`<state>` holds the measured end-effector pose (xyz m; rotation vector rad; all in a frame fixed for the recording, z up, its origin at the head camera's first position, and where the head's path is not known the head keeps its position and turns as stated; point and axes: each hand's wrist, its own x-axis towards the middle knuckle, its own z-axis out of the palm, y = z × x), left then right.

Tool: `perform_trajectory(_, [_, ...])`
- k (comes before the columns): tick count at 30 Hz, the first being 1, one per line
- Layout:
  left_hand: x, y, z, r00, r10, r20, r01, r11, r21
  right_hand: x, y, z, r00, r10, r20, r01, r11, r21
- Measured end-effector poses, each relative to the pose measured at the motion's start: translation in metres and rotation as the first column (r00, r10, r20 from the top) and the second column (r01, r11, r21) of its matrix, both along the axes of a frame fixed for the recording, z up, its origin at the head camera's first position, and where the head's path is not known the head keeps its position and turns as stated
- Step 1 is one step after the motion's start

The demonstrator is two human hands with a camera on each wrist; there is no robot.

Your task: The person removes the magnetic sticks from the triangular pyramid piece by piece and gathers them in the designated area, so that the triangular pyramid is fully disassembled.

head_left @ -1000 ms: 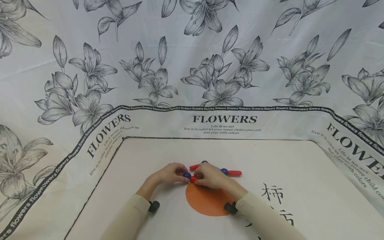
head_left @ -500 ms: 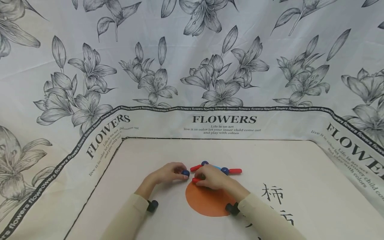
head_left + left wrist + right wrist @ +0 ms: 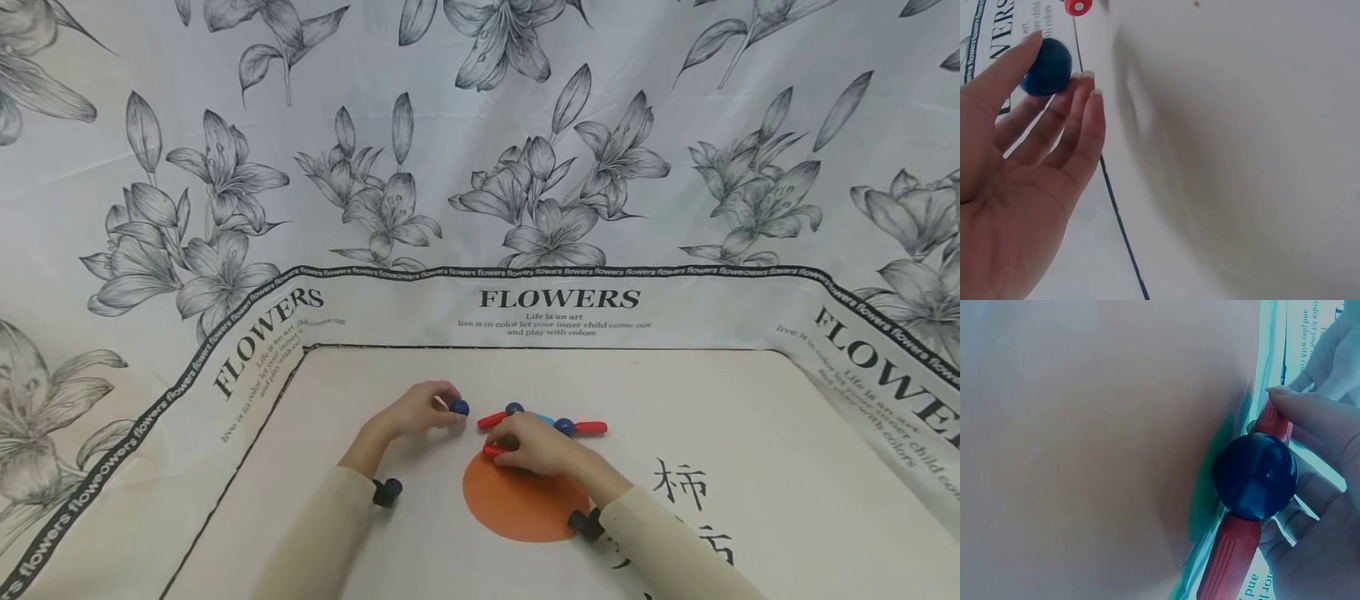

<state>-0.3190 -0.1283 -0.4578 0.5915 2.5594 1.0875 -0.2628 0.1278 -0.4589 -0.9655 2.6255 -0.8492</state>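
Observation:
My left hand (image 3: 420, 408) pinches a dark blue ball (image 3: 1049, 67) between thumb and fingertips, over the table at the left of the other pieces. My right hand (image 3: 536, 443) grips a red rod (image 3: 1274, 422) between thumb and fingers. A second blue ball (image 3: 1255, 476) joins that rod to another red rod (image 3: 1230, 559), which runs out of the right wrist view. From the head, most of this piece is hidden by the right hand. Just beyond the right hand lies a chain: a red rod (image 3: 492, 421), blue ball (image 3: 513, 409), light blue rod (image 3: 545, 420), blue ball (image 3: 564, 427) and red rod (image 3: 590, 427).
The pale table mat (image 3: 390, 533) carries an orange disc print (image 3: 517, 504) under the right hand and black written characters (image 3: 682, 483) at the right. A flower-printed cloth (image 3: 555, 183) rises behind the table and along its sides.
The ball in my left hand has come away from the red rod's end and moved away from me, slightly left. My right hand keeps its grip, almost in place.

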Motion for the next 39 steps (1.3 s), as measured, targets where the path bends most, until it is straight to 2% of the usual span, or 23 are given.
perform_trajectory(4, [-0.015, 0.012, -0.002, 0.999, 0.029, -0.040, -0.028, 0.999, 0.020, 0.002, 0.002, 0.000, 1.000, 0.007, -0.016, -0.007, 1.000, -0.002])
perform_trajectory(9, [-0.032, 0.030, -0.006, 0.994, 0.064, -0.085, -0.064, 0.998, 0.001, 0.004, 0.004, -0.001, 0.999, 0.022, -0.023, -0.023, 0.999, -0.024])
perform_trajectory(19, [-0.051, 0.058, -0.011, 0.985, 0.129, -0.114, -0.136, 0.989, -0.060, 0.013, 0.009, 0.001, 1.000, 0.024, -0.011, -0.024, 0.998, -0.059])
perform_trajectory(25, [-0.054, 0.064, -0.014, 0.980, 0.170, -0.106, -0.177, 0.982, -0.062, 0.014, 0.013, 0.002, 0.998, 0.036, -0.046, -0.038, 0.998, -0.050])
perform_trajectory(30, [-0.051, 0.061, -0.014, 0.983, 0.165, -0.083, -0.170, 0.984, -0.052, 0.015, 0.016, 0.003, 0.996, 0.055, -0.075, -0.059, 0.997, -0.054])
perform_trajectory(39, [-0.046, 0.046, -0.012, 0.987, 0.137, -0.084, -0.142, 0.989, -0.047, 0.021, 0.025, 0.013, 0.998, 0.015, -0.053, -0.019, 0.997, -0.080])
